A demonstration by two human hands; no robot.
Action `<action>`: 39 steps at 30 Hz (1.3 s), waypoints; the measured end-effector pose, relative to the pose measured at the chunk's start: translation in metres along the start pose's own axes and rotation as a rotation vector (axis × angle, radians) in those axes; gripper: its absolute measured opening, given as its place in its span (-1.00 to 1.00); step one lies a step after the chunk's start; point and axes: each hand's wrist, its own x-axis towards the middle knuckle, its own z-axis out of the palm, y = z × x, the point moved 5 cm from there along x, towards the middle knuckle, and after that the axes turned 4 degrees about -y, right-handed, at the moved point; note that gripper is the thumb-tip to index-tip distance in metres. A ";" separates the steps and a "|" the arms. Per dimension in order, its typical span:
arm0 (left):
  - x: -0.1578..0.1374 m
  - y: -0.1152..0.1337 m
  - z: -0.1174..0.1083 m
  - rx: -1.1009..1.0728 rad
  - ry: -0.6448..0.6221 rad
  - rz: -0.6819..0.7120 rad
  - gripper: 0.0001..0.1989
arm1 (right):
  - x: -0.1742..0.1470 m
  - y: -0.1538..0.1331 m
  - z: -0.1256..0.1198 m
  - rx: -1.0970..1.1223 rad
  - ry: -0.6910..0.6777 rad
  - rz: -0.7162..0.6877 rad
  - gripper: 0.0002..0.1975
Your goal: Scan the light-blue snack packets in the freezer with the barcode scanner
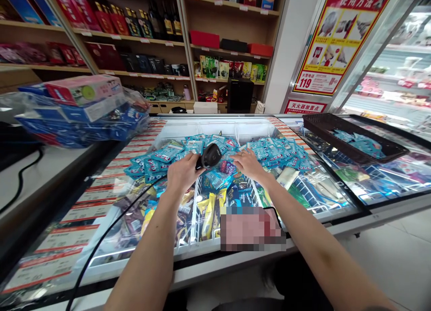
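My left hand (182, 175) is closed around the handle of a black barcode scanner (212, 156), held over the chest freezer (215, 127). Its black cord (116, 222) runs down to the lower left. My right hand (248, 164) reaches over the blue packets, fingers apart and pointing left; whether the fingertips touch a packet I cannot tell. Blue ice-cream packets (166, 153) are heaped on the left, and more blue packets (278, 151) on the right. Between the hands, a white wire basket holds a blue packet (217, 179) and yellow wrappers (209, 214).
On the right glass stands a dark basket (336, 122) with several blue packets in it. Plastic-wrapped boxes (84, 108) are stacked at the left. A blurred-out flat object (251, 230) lies at the freezer's front edge. Shelves (134, 36) line the back.
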 end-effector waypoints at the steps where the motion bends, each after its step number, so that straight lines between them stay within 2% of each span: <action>1: 0.000 0.000 0.000 0.002 0.001 0.002 -0.56 | -0.001 0.002 0.002 0.028 0.012 0.022 -0.68; 6: 0.001 0.000 0.002 -0.001 0.020 0.010 -0.53 | -0.005 0.011 0.009 0.080 0.054 0.098 -0.66; 15: 0.002 0.001 0.002 -0.020 0.015 0.011 -0.57 | -0.005 0.018 0.015 0.179 -0.018 0.093 -0.68; 24: 0.003 0.001 0.008 0.017 0.034 0.038 -0.56 | -0.011 0.017 0.004 0.371 -0.108 0.027 -0.79; 31: 0.003 0.001 0.007 -0.006 0.027 0.050 -0.58 | -0.012 0.022 0.011 0.348 -0.048 0.060 -0.60; 35: 0.003 0.002 0.007 0.016 0.036 0.042 -0.59 | -0.012 0.022 0.014 0.323 -0.050 0.046 -0.58; 39: 0.003 0.001 0.009 0.003 0.020 0.027 -0.58 | -0.012 0.022 0.010 0.411 0.004 0.019 -0.54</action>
